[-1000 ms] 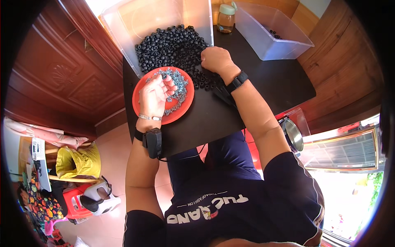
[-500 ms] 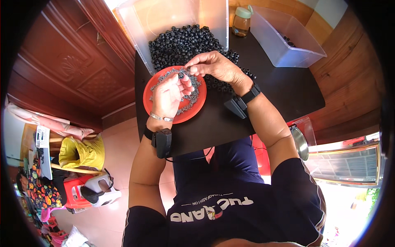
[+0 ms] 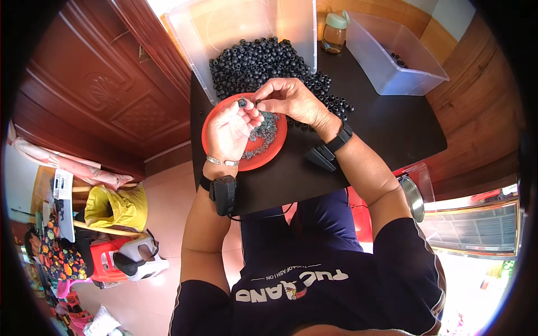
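Observation:
My left hand (image 3: 228, 131) is palm up over a red plate (image 3: 280, 141), its thumb and fingers closed on a small black round piece (image 3: 242, 103) with a hole, like a bead or little wheel. Just to the right, my right hand (image 3: 292, 104) pinches something small and dark between thumb and forefinger, close to the left fingertips; its kind is too small to make out. Small grey metal-looking bits (image 3: 268, 132) lie in the plate, partly hidden by my left hand. Behind the plate is a heap of black round pieces (image 3: 255, 66).
The heap spills from a tipped clear plastic bin (image 3: 193, 39) onto the dark table (image 3: 392, 131). At the back right stand a lidded jar (image 3: 334, 37) and another clear bin (image 3: 404, 83) with a few black pieces. A wooden wall borders the right side. Both wrists carry strapped black devices.
The black piece in my left fingers has turned slightly and sits higher by the thumb. Both hands stay close together; the whole view has shifted a little to the right.

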Tool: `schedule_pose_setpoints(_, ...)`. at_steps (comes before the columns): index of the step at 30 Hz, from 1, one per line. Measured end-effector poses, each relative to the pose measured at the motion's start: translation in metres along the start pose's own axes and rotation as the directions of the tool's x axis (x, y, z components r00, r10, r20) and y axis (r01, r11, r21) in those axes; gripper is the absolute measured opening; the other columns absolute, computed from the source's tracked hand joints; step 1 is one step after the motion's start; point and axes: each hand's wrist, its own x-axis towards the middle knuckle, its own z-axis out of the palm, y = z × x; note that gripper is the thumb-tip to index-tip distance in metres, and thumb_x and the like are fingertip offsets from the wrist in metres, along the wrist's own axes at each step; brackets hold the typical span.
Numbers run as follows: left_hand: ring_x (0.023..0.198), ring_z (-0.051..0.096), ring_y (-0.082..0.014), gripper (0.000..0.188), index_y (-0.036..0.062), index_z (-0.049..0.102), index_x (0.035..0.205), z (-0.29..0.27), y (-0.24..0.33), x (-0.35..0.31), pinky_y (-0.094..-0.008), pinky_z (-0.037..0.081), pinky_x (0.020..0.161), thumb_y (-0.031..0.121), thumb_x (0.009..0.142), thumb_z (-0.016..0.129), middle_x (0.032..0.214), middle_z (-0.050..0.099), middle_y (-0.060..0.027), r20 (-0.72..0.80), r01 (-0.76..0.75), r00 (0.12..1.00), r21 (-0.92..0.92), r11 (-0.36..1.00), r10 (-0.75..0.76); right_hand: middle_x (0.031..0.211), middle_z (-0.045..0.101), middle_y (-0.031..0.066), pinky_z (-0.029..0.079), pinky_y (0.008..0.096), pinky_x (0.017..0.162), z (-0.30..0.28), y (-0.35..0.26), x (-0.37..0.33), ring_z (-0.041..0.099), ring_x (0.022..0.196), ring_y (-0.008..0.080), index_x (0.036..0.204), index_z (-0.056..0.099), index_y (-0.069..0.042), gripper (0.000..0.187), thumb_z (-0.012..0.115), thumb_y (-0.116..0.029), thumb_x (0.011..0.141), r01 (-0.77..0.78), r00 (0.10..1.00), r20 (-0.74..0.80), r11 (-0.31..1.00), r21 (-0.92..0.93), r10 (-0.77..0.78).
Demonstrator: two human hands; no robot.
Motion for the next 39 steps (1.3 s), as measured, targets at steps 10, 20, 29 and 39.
schedule_pose_setpoints(10, 0.081, 0.058, -0.0231, 0.026, 0.0026, 0.057, 0.09, 0.001, -0.001, 0.001, -0.0343, 0.047, 0.078, 0.026, 0.092, 0.047, 0.083, 0.06, -0.0099, -0.068, -0.02, 0.997, -0.008, 1.0, 0.019, 0.09, 0.068, 0.0048, 0.051, 0.025, 0.079, 0.006, -0.005, 0.0, 0.061, 0.081, 0.0094, 0.096, 0.068, -0.001, 0.014, 0.068, -0.007, 0.084, -0.064, 0.998, 0.008, 0.995, 0.072, 0.064)
schedule_pose_setpoints(20, 0.086, 0.06, -0.0214, 0.023, -0.0005, 0.06, 0.093, -0.004, -0.003, 0.002, -0.0356, 0.048, 0.083, 0.019, 0.091, 0.049, 0.088, 0.062, -0.0106, -0.025, 0.01, 1.0, -0.036, 0.999, -0.011, 0.084, 0.067, 0.0048, 0.051, 0.0217, 0.068, -0.002, 0.005, 0.001, 0.062, 0.073, 0.0096, 0.094, 0.067, -0.001, 0.015, 0.07, -0.005, 0.08, -0.181, 0.981, -0.029, 0.957, 0.229, 0.192)
schedule_pose_setpoints(29, 0.08, 0.058, -0.0211, 0.023, 0.005, 0.057, 0.088, 0.002, -0.006, 0.002, -0.035, 0.047, 0.079, 0.026, 0.091, 0.048, 0.085, 0.059, -0.0064, -0.072, -0.007, 0.997, 0.042, 0.999, 0.01, 0.083, 0.067, 0.0036, 0.051, 0.0209, 0.068, -0.007, 0.002, 0.0, 0.061, 0.072, 0.0092, 0.095, 0.067, -0.002, 0.018, 0.072, -0.006, 0.078, -0.263, 0.963, -0.001, 0.938, 0.224, 0.27)
schedule_pose_setpoints(39, 0.082, 0.058, -0.0225, 0.022, 0.0043, 0.056, 0.091, 0.004, -0.009, 0.001, -0.0364, 0.047, 0.079, 0.025, 0.091, 0.049, 0.087, 0.058, -0.0068, -0.09, 0.032, 0.996, 0.037, 0.999, -0.029, 0.088, 0.066, 0.0067, 0.051, 0.0254, 0.075, -0.006, -0.006, 0.001, 0.061, 0.077, 0.0119, 0.1, 0.064, 0.003, 0.017, 0.063, 0.0, 0.084, -0.089, 0.992, -0.063, 0.967, 0.237, 0.107)
